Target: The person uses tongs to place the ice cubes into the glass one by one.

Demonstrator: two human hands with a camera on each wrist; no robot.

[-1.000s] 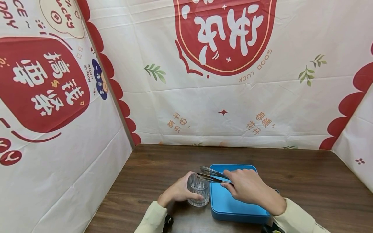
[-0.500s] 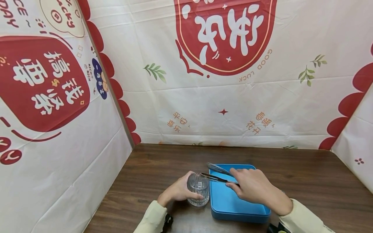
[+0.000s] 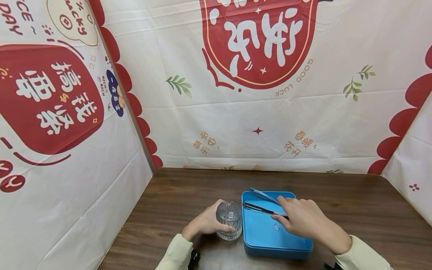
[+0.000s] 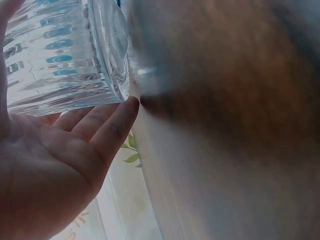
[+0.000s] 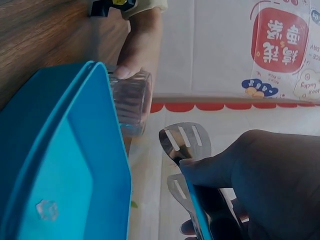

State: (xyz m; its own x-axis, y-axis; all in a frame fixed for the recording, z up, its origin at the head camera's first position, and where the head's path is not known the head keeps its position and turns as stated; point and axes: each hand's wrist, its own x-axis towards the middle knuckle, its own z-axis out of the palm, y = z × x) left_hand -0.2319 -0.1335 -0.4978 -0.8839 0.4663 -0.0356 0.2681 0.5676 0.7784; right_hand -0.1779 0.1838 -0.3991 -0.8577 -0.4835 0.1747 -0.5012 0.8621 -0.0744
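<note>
My left hand (image 3: 205,220) grips a clear ribbed drinking glass (image 3: 233,229), thumb at the near side. The glass stands on the table against the left side of a blue box (image 3: 260,240). A small clear block shows inside the glass. My right hand (image 3: 306,221) holds metal serving tongs (image 3: 264,210), their arms spread and nothing between the slotted tips (image 5: 197,137). The tongs are over the far left part of the box. One clear cube (image 3: 276,226) lies on the box floor, also seen in the right wrist view. In the left wrist view, fingers (image 4: 112,127) reach along the glass (image 4: 55,60).
Brown wooden table (image 3: 175,187) extends behind and to both sides of the box. A white printed cloth (image 3: 222,116) hangs along the back edge, with another cloth wall (image 3: 111,187) at the left and one at the right.
My right hand and the tongs have moved right, from over the glass to over the box. The clear cube in the box has come into sight. The left hand stays on the glass.
</note>
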